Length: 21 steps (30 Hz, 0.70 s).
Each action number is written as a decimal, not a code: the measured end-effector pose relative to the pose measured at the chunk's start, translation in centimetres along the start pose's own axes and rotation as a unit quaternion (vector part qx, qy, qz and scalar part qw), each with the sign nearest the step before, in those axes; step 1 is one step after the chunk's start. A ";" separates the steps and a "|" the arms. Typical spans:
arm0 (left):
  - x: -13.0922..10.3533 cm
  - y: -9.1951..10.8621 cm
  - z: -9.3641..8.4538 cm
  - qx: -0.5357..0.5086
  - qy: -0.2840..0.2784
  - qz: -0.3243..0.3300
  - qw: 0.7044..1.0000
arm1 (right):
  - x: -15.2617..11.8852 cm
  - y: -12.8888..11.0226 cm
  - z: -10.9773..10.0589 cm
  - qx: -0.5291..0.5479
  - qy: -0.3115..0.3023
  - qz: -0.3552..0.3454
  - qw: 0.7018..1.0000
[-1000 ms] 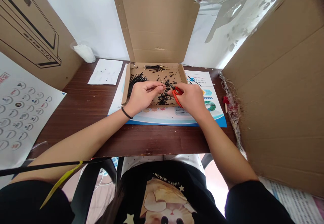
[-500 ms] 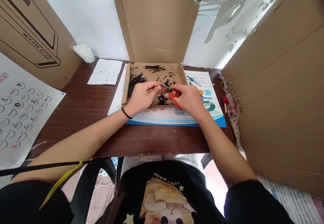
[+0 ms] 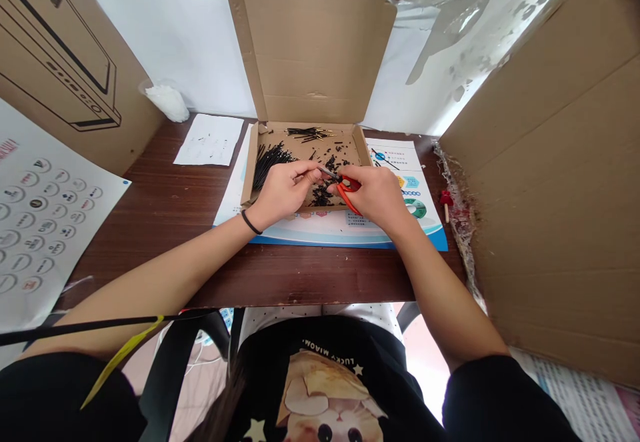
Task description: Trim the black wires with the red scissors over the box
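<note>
My left hand [image 3: 286, 192], with a black band round its wrist, is closed in a pinch over the front of the box. What sits between its fingertips is too small to make out. Red-handled scissors [image 3: 349, 197] are gripped in my right hand [image 3: 380, 192], their grey blades pointing left and meeting the left fingertips. Below and behind both hands lies a shallow open cardboard box [image 3: 357, 137]. Inside it, a bundle of thin black wires [image 3: 270, 159] lies left, a smaller black bunch with gold-coloured ends [image 3: 310, 133] at the back, and short black bits [image 3: 323, 195] lie scattered.
The box lid [image 3: 313, 49] stands upright against the wall. A white paper [image 3: 209, 139] lies left, a printed sheet [image 3: 420, 229] under the box. Large cardboard [image 3: 560, 162] walls the right side, with a small red object [image 3: 446, 198] near it. A clear cup [image 3: 169, 101] stands back left.
Both hands and the scissors hold nearly the same pose. The whole view has shifted very slightly; nothing has visibly been taken up or let go.
</note>
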State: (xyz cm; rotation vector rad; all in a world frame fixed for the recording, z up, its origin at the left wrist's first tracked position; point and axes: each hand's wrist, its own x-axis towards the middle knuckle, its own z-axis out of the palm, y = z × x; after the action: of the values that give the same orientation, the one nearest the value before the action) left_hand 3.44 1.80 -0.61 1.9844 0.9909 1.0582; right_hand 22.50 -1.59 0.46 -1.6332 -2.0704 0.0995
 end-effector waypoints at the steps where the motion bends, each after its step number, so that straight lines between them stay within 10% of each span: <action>1: 0.0 -0.1 0.0 0.000 -0.002 0.003 1.000 | 0.0 0.1 0.0 -0.007 0.003 -0.005 1.000; 15: 0.0 0.3 0.0 -0.022 0.010 0.017 1.000 | 0.1 -0.3 0.1 -0.043 0.038 0.059 0.997; 21: 0.7 -0.3 0.1 -0.202 0.061 -0.071 0.975 | 0.1 -0.5 0.1 -0.021 0.041 0.057 0.997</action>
State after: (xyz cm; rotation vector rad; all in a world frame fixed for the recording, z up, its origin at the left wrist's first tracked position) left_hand 3.74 2.49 -0.62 1.5134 0.8824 1.2035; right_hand 22.03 -1.62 0.57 -1.7493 -1.9309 0.0278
